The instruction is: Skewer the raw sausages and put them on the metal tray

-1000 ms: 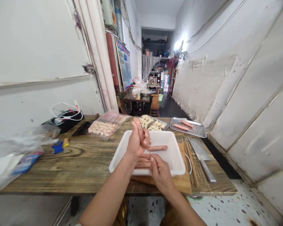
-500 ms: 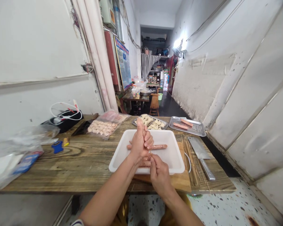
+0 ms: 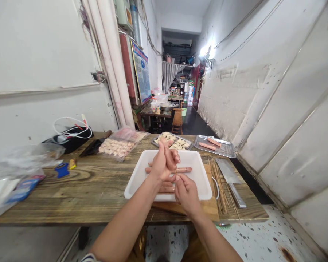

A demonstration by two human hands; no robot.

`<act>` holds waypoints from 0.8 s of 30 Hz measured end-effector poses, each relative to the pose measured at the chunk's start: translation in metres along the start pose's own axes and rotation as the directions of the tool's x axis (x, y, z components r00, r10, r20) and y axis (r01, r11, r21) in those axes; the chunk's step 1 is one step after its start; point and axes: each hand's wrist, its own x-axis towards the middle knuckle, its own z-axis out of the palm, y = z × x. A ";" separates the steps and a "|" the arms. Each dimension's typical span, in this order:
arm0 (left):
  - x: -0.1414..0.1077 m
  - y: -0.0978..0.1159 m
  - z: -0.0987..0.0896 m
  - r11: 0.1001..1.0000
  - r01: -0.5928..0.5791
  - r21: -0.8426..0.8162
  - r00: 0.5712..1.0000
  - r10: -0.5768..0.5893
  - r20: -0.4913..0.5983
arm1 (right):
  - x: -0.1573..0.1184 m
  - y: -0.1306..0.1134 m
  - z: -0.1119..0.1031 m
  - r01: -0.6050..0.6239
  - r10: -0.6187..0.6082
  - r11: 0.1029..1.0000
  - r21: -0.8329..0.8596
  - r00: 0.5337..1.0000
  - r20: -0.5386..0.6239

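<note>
White tray at the near edge of the desk, my left hand closed round a sausage, my right fingertips pinching a skewer at it, two sausages done on the steel tray, more sausages left beneath my hands

L sleeve hem: wht/navy stripes | forearms: bare | trousers: mustard
</note>
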 end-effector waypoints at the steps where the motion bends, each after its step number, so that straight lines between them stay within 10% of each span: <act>1: 0.001 0.002 -0.001 1.000 0.009 -0.025 1.000 -0.009 0.013 | 0.000 -0.001 0.000 -0.067 0.064 0.990 0.125 0.998 0.029; 6: 0.003 0.007 -0.001 0.996 -0.016 -0.085 1.000 0.018 0.023 | -0.002 -0.001 0.004 -0.234 0.189 0.866 0.442 0.971 0.144; 14: 0.004 0.003 0.000 0.978 -0.169 0.125 0.973 0.185 -0.134 | -0.002 0.008 0.011 -0.164 0.157 0.953 0.256 0.986 0.049; 24: 0.005 0.009 -0.009 0.986 0.168 0.000 0.969 -0.165 0.185 | 0.009 -0.005 -0.007 -0.370 0.189 0.665 0.648 0.924 0.333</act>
